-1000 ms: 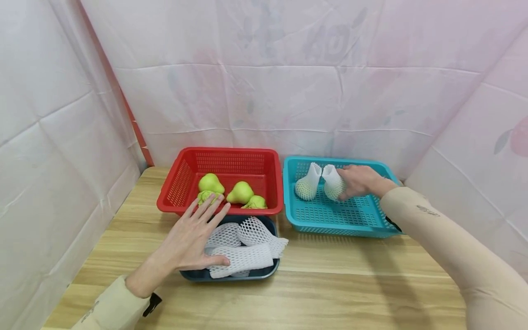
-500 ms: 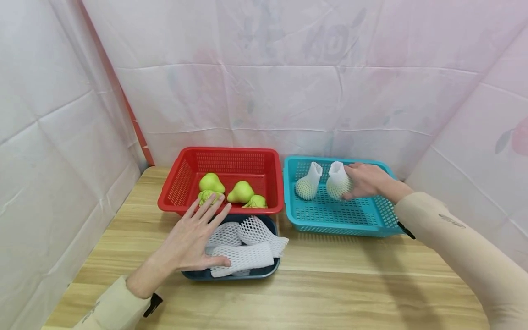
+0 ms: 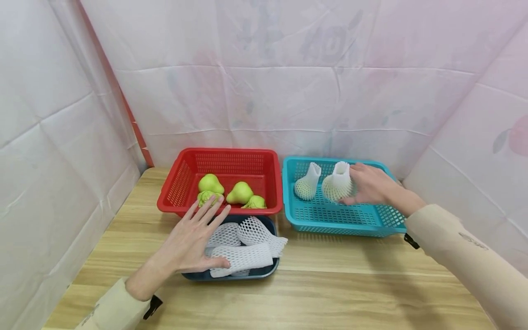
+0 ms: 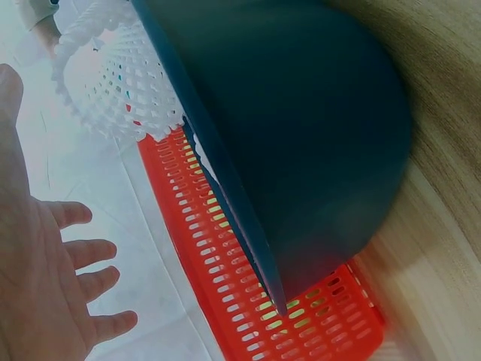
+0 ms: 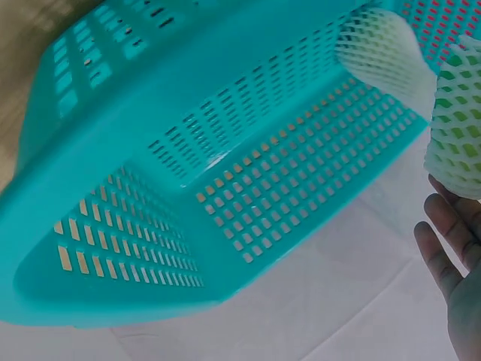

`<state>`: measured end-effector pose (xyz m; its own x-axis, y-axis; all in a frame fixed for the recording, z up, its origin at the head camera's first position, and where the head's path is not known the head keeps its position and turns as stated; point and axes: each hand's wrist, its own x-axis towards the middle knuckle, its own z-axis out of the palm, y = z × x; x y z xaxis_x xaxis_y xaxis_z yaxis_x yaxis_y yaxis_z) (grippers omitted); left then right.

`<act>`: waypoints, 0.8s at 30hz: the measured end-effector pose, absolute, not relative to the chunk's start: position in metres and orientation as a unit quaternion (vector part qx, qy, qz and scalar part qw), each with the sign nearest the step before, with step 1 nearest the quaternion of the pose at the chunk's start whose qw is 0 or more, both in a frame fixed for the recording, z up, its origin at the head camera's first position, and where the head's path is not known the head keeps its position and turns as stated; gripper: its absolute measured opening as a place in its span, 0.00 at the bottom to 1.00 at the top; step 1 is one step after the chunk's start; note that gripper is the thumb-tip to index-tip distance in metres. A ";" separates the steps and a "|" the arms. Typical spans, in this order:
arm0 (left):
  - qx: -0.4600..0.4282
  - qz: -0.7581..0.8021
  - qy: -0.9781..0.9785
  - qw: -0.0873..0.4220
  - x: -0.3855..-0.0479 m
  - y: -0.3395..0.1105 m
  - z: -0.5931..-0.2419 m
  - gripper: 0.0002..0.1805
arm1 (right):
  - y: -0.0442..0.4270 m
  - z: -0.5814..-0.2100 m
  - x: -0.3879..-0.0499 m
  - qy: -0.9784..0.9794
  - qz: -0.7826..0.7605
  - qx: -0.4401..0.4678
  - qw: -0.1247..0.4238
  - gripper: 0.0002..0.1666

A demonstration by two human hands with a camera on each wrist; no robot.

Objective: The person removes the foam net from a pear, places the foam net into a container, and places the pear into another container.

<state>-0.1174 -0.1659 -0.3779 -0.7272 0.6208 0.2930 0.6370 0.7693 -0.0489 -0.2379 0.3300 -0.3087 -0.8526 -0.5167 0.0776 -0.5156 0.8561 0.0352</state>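
Note:
My right hand (image 3: 371,184) grips a pear in a white foam net (image 3: 337,187) over the teal basket (image 3: 330,228). The net's open end points up. In the right wrist view, fingers of the right hand (image 5: 460,256) lie against the netted pear (image 5: 457,128), partly cut off by the frame edge. A second netted pear (image 3: 306,187) stands in the teal basket to its left. My left hand (image 3: 191,243) is spread, fingers straight, above the dark blue tub (image 3: 260,276) of white foam nets (image 3: 243,259), holding nothing.
A red basket (image 3: 272,183) behind the tub holds several green pears (image 3: 240,192), one partly hidden by left fingertips. The teal basket stands right beside it. One foam net (image 4: 124,83) sticks out over the tub's rim. White cloth hangs behind the wooden table (image 3: 330,293).
My right hand has lifted the netted pear slightly and moved it right, away from the other netted pear, tipping its open end toward me. The left hand stays in place.

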 end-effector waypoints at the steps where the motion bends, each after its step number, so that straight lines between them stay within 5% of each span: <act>1: -0.338 -0.027 -0.929 0.147 -0.117 -0.166 -0.378 0.67 | 0.330 -0.308 -0.235 -0.961 -0.006 0.272 0.047 0.39; 24: -0.336 -0.024 -0.929 0.150 -0.116 -0.167 -0.376 0.67 | 0.302 -0.302 -0.163 -0.929 0.038 0.343 0.134 0.44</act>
